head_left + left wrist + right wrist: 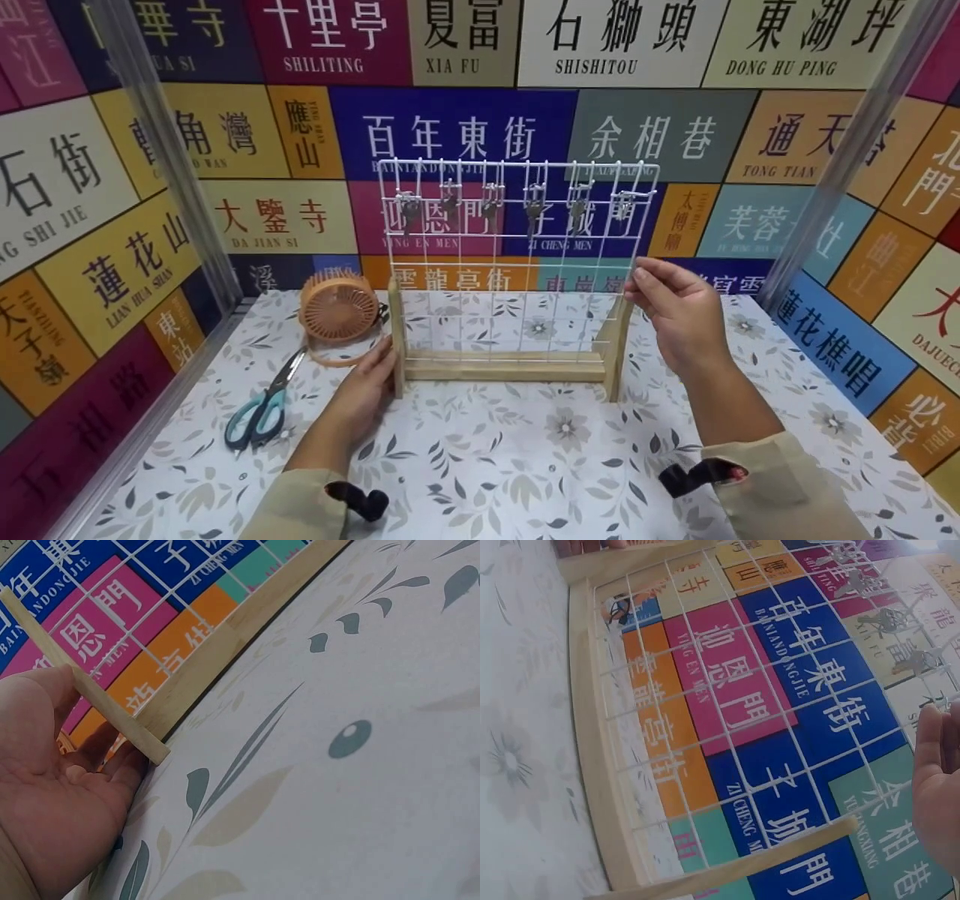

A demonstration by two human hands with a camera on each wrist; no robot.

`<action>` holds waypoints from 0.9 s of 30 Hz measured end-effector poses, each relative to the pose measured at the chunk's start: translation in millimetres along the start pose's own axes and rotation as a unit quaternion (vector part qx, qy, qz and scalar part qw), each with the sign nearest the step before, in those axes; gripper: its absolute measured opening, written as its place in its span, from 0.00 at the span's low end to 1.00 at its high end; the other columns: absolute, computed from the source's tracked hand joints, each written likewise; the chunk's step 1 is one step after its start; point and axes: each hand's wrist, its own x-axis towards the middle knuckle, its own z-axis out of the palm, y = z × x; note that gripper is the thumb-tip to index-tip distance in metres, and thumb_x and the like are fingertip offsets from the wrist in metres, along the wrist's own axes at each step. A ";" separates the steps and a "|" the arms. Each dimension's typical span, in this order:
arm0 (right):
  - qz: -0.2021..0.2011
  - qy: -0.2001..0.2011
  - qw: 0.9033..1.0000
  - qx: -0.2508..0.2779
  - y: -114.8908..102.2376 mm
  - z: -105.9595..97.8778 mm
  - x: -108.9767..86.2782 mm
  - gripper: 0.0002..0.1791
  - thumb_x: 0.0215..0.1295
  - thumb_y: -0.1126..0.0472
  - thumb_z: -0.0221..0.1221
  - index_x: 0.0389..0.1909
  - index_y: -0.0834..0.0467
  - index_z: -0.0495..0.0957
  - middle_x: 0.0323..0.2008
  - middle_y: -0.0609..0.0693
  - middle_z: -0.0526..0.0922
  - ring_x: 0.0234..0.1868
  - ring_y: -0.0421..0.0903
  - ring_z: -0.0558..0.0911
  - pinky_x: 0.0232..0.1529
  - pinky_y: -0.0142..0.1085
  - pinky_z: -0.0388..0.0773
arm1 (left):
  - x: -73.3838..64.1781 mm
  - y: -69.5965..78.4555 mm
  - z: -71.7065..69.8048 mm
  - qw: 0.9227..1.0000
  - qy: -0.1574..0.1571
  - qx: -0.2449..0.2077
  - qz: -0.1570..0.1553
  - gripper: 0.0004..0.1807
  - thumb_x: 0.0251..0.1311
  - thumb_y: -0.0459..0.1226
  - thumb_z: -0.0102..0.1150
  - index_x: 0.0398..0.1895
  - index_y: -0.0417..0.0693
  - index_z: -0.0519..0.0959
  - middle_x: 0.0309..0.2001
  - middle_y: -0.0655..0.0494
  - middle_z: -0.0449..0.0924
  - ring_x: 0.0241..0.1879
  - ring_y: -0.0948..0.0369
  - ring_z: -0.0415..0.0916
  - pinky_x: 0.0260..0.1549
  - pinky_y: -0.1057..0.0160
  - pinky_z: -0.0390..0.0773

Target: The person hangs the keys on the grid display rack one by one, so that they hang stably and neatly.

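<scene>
A white wire grid rack (517, 235) stands upright in a wooden frame (502, 372) at the middle of the table. Bunches of silver keys (535, 202) hang from hooks along its upper part. With the thumb on one side and fingers on the other, my left hand (361, 396) grips the left wooden upright (112, 711) low down, near the tabletop. My right hand (688, 319) pinches the right edge of the grid, just above the right wooden upright (616, 345). Some of its fingers (928, 742) show at the right of the right wrist view.
An orange fan (339, 309) stands behind my left hand, close to the rack's left side. Scissors with teal and dark handles (259, 420) lie on the table left of that hand. Sign-patterned walls (645, 60) enclose the back and sides of the floral tabletop (517, 465).
</scene>
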 end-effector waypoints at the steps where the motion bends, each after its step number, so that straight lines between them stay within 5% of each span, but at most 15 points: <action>1: -0.004 -0.001 1.000 0.000 3.0 0.4 -1.9 0.28 0.69 0.54 0.72 0.63 0.66 0.81 0.50 0.54 0.85 0.48 0.44 0.89 0.56 0.31 0.88 | -0.4 0.0 -0.2 1.000 -0.002 -0.001 0.001 0.32 0.83 0.51 0.50 0.86 0.70 0.58 0.86 0.57 0.57 0.86 0.51 0.52 0.86 0.48 0.52; 7: -0.017 -0.002 1.000 -0.009 20.1 0.2 -10.6 0.21 0.72 0.57 0.70 0.57 0.66 0.84 0.42 0.51 0.88 0.44 0.42 0.89 0.53 0.32 0.89 | -2.2 0.2 0.0 1.000 -0.004 -0.004 0.002 0.33 0.83 0.52 0.50 0.86 0.70 0.58 0.86 0.56 0.58 0.86 0.50 0.53 0.86 0.48 0.52; 27: 0.043 0.041 0.996 -0.069 74.2 -26.6 -10.8 0.26 0.74 0.52 0.67 0.63 0.68 0.81 0.40 0.47 0.87 0.44 0.41 0.87 0.51 0.30 0.89 | 0.5 0.1 1.3 1.000 0.004 -0.015 -0.009 0.32 0.82 0.52 0.52 0.85 0.71 0.59 0.85 0.56 0.59 0.86 0.52 0.54 0.86 0.50 0.54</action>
